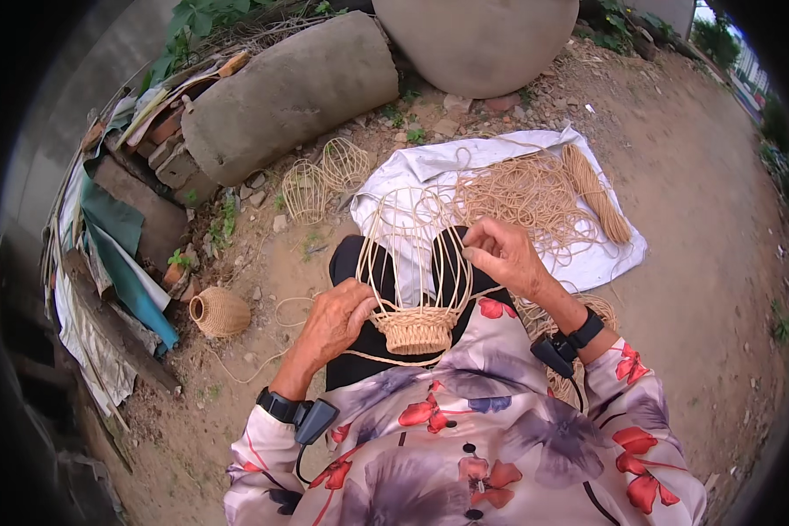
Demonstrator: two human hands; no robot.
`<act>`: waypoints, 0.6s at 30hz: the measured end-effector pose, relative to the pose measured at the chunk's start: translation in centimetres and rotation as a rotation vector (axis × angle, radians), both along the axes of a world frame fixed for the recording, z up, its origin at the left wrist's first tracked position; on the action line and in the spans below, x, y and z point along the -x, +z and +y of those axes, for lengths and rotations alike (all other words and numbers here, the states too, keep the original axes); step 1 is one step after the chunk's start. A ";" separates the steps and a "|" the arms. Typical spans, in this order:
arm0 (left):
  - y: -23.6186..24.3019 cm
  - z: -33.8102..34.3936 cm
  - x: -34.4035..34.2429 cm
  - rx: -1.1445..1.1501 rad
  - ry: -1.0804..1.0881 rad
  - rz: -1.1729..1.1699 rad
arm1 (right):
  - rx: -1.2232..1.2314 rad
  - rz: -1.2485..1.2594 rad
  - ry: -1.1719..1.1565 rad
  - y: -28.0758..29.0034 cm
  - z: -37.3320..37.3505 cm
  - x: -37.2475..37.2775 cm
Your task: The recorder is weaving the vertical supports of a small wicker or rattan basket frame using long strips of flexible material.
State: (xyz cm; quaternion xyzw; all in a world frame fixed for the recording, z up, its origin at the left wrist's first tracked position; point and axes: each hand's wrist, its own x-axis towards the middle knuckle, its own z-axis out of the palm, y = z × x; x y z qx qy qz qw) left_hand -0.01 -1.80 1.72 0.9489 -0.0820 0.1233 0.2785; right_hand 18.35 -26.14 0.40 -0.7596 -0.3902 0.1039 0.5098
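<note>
A half-woven basket (417, 331) rests at my lap, with a tight woven band at its near end and long bare stakes (403, 237) fanning away from me. My left hand (335, 316) is closed on the left edge of the woven band. The thumb and forefinger of my right hand (504, 254) are pinched together at one of the stakes on the right side; its other fingers are curled. A loose weaving cord (394, 359) curves round the near side of the basket.
A white sheet (403, 171) bears a tangle of tan cord (526, 197) and a bundled hank (596, 195). Two open stake frames (305, 191) lie left of it. A small finished woven vase (221, 312) lies further left. Concrete cylinders (294, 96) and rubble line the back.
</note>
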 end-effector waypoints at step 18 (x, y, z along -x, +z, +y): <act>-1.3 -2.2 -1.0 0.101 0.264 -0.026 | -0.019 -0.531 0.051 -2.1 -1.5 6.5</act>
